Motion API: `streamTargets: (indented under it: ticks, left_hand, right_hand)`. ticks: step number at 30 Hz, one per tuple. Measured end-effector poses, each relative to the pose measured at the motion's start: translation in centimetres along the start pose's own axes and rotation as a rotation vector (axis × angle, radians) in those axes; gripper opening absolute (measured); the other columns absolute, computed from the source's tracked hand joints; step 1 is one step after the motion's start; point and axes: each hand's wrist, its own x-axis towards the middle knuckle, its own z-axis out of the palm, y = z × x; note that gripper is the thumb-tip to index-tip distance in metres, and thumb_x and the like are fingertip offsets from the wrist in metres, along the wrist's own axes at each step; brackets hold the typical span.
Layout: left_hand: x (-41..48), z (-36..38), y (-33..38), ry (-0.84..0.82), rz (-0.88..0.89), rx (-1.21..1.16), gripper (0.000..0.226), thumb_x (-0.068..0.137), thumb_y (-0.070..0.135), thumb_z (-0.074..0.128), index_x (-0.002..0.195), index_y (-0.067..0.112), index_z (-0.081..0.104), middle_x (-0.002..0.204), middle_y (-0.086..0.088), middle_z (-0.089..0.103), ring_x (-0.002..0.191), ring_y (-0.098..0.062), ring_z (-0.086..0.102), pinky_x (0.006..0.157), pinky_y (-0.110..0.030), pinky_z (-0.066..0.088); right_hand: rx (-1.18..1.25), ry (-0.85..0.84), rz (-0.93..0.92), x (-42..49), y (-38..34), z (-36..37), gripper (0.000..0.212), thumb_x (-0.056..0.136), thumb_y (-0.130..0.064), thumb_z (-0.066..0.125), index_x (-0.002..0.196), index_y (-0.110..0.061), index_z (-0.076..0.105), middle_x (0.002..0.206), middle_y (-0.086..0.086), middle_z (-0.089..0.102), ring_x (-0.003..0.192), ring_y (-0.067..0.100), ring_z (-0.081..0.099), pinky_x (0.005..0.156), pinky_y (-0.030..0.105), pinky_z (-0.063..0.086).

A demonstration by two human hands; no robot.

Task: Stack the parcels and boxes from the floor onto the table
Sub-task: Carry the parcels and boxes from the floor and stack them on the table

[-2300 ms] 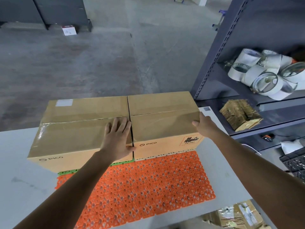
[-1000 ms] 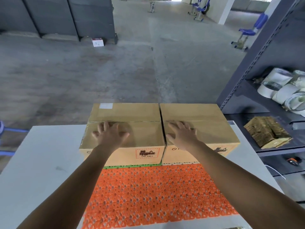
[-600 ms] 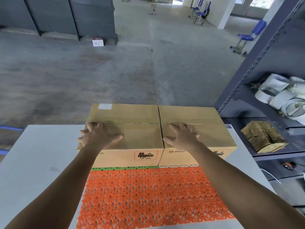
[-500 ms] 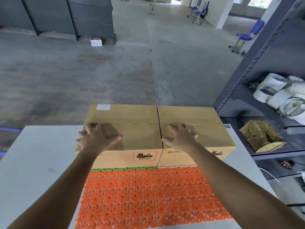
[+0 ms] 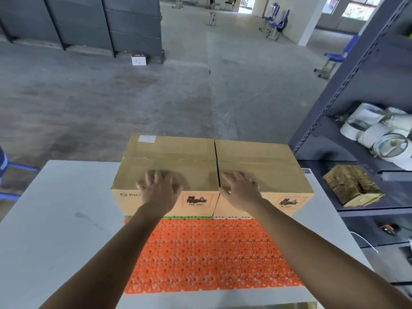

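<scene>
Left box & right box are set side by side, touching, on worktop, behind orange mat. Left grip is laid flat on left box top, fingers apart, nothing clamped; right grip likewise on right box.

Matt cardboard boxes; perforated orange plastic mat.

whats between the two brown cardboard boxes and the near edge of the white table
An orange openwork plastic mat covers most of that stretch; the head view shows it.
</scene>
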Motion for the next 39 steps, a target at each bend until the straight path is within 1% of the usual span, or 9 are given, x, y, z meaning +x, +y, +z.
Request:
streamTargets:
  ticks: [4, 7, 12, 16, 19, 22, 30, 35, 39]
  left_hand:
    - [-5.1, 1.1, 1.2, 0.011, 0.015, 0.005, 0.06, 0.095, 0.057, 0.034, 0.145, 0.025, 0.027, 0.152, -0.01, 0.024, 0.144, -0.035, 0.012, 0.111, -0.06, 0.021]
    - [-10.2, 2.0, 1.0, 0.009, -0.024, 0.007, 0.064, 0.097, 0.056, 0.032, 0.15, 0.022, 0.018, 0.157, -0.01, 0.014, 0.146, -0.035, 0.005, 0.113, -0.057, 0.019]
    - [-20.6, 3.6, 0.4, 0.078, -0.162, -0.029, 0.065, 0.095, 0.052, 0.04, 0.149, 0.022, 0.021, 0.155, -0.01, 0.02, 0.145, -0.033, 0.011, 0.112, -0.053, 0.024]
    - [-29.9, 5.9, -0.5, 0.038, -0.299, -0.056, 0.064, 0.096, 0.051, 0.041, 0.15, 0.023, 0.02, 0.155, -0.008, 0.019, 0.145, -0.031, 0.011, 0.112, -0.049, 0.024]
    - [-36.3, 7.2, -1.9, 0.029, -0.381, -0.049, 0.062, 0.095, 0.049, 0.042, 0.149, 0.025, 0.025, 0.15, -0.007, 0.027, 0.141, -0.029, 0.019, 0.109, -0.046, 0.029]
    - [-41.6, 8.1, -3.8, 0.031, -0.489, -0.077, 0.06, 0.093, 0.05, 0.043, 0.146, 0.026, 0.029, 0.146, -0.006, 0.032, 0.138, -0.029, 0.024, 0.108, -0.048, 0.03]
    - [-53.0, 9.0, -10.0, 0.008, -0.684, -0.065, 0.06, 0.095, 0.043, 0.042, 0.148, 0.022, 0.022, 0.154, -0.01, 0.022, 0.144, -0.032, 0.013, 0.112, -0.054, 0.025]
    - [-60.6, 10.5, -15.5, -0.013, -0.779, -0.085, 0.067, 0.094, 0.055, 0.04, 0.15, 0.023, 0.02, 0.155, -0.01, 0.022, 0.145, -0.033, 0.014, 0.113, -0.054, 0.026]
    - [-67.2, 12.5, -22.3, -0.021, -0.824, -0.084, 0.068, 0.092, 0.057, 0.042, 0.149, 0.023, 0.024, 0.152, -0.012, 0.028, 0.143, -0.034, 0.017, 0.111, -0.055, 0.027]
  right_hand:
    - [0.055, 0.071, -0.094, -3.1, -1.0, 0.8, 0.056, 0.097, -0.056, 0.035, 0.147, -0.035, 0.03, 0.154, 0.004, 0.028, 0.14, 0.03, 0.025, 0.11, 0.057, 0.024]
    - [0.068, 0.1, -0.199, -5.9, -2.3, 1.8, 0.055, 0.098, -0.052, 0.036, 0.148, -0.031, 0.03, 0.155, 0.006, 0.027, 0.142, 0.027, 0.024, 0.112, 0.054, 0.025]
    - [0.11, 0.119, -0.431, -12.2, -5.6, 4.9, 0.053, 0.1, -0.047, 0.038, 0.149, -0.027, 0.031, 0.155, 0.007, 0.028, 0.142, 0.027, 0.023, 0.112, 0.052, 0.026]
    - [0.096, 0.078, -0.561, -18.2, -8.8, 8.1, 0.055, 0.098, -0.047, 0.042, 0.148, -0.026, 0.033, 0.153, 0.007, 0.031, 0.14, 0.027, 0.026, 0.11, 0.053, 0.027]
    - [0.115, 0.027, -0.647, -22.3, -11.4, 10.1, 0.055, 0.096, -0.046, 0.045, 0.147, -0.027, 0.035, 0.151, 0.006, 0.033, 0.139, 0.026, 0.028, 0.109, 0.053, 0.028]
    - [0.121, 0.031, -0.731, -25.8, -14.2, 11.6, 0.053, 0.094, -0.043, 0.048, 0.143, -0.027, 0.04, 0.148, 0.004, 0.037, 0.135, 0.026, 0.033, 0.107, 0.049, 0.031]
    - [0.065, -0.038, -0.903, -33.4, -22.4, 14.7, 0.053, 0.093, -0.044, 0.048, 0.142, -0.027, 0.041, 0.143, 0.008, 0.041, 0.13, 0.031, 0.039, 0.102, 0.047, 0.037]
    - [0.061, -0.123, -0.953, -38.5, -28.9, 17.5, 0.05, 0.095, -0.041, 0.045, 0.142, -0.026, 0.04, 0.141, 0.007, 0.041, 0.125, 0.033, 0.043, 0.093, 0.046, 0.04]
    - [0.002, -0.182, -0.975, -43.5, -35.9, 20.7, 0.05, 0.097, -0.043, 0.039, 0.144, -0.03, 0.033, 0.148, 0.007, 0.034, 0.13, 0.031, 0.039, 0.099, 0.049, 0.036]
